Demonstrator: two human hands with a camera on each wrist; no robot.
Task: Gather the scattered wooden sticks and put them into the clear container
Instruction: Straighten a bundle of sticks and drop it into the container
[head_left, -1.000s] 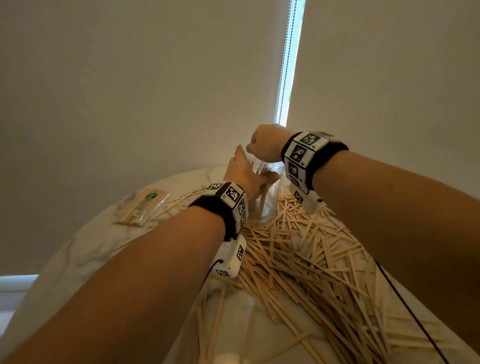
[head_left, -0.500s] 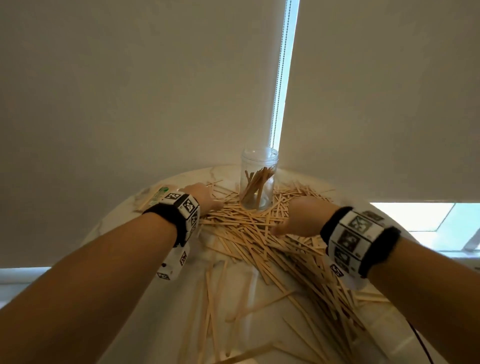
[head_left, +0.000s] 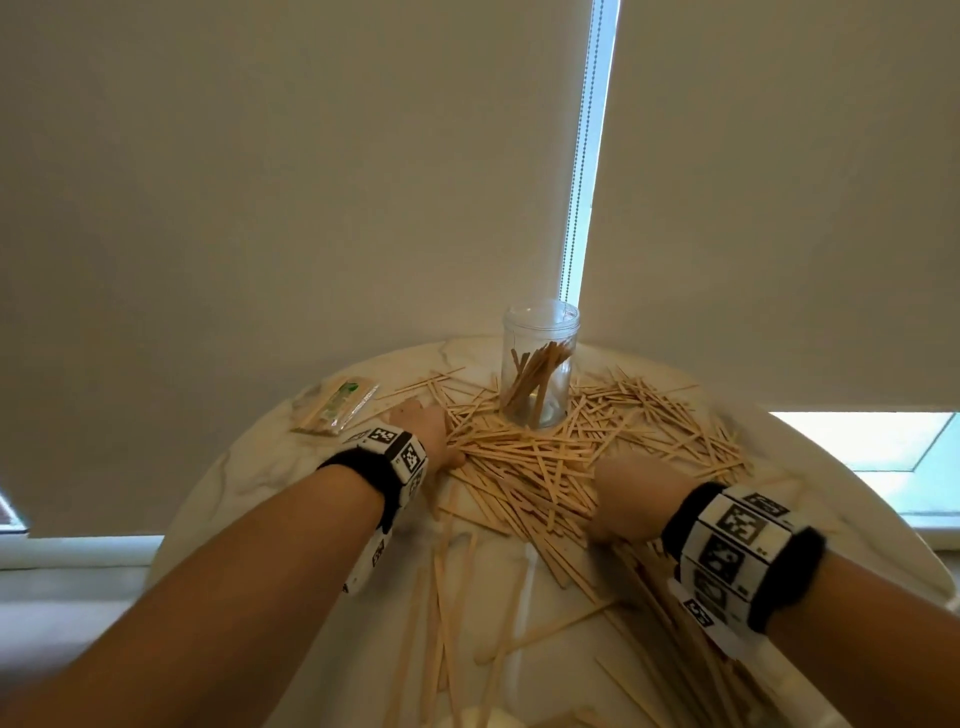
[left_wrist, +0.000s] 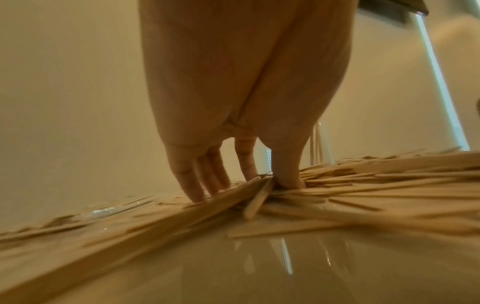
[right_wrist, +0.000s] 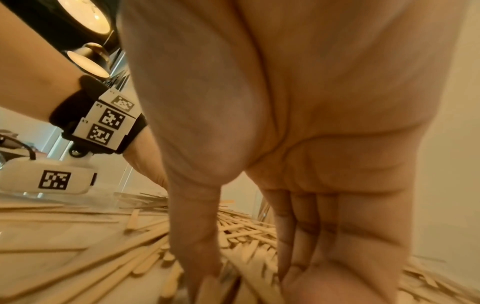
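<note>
1. We are reaching both hands down into the wooden sticks (head_left: 524, 457), which are lying scattered in a thick heap across the middle and right of the round marble table (head_left: 249, 483).
2. Our left hand (head_left: 423, 431) is pressing into the left edge of the heap. In the left wrist view its fingers (left_wrist: 192, 179) are pointing down, nearly straight, with their tips on the sticks, while the thumb is digging in a little apart from them. It is not gripping any stick that we can see.
3. Our right hand (head_left: 631, 499) is coming down on the near right part of the heap. The right wrist view is showing the palm above the sticks, the thumb stretching down toward them and the fingers (right_wrist: 298, 242) held together and bending slightly. We cannot tell whether any stick is being pinched yet, since the tips are blurring at the bottom of the picture.
4. The clear container (head_left: 540, 358) is standing upright at the far side of the table, just behind the heap and between our two hands. It is already holding a small bundle of sticks, leaning inside it.
5. A clear wrapper (head_left: 337, 405) is lying flat at the far left of the table, just beyond our left hand.
6. Pale roller blinds (head_left: 311, 182) are hanging behind the table.
</note>
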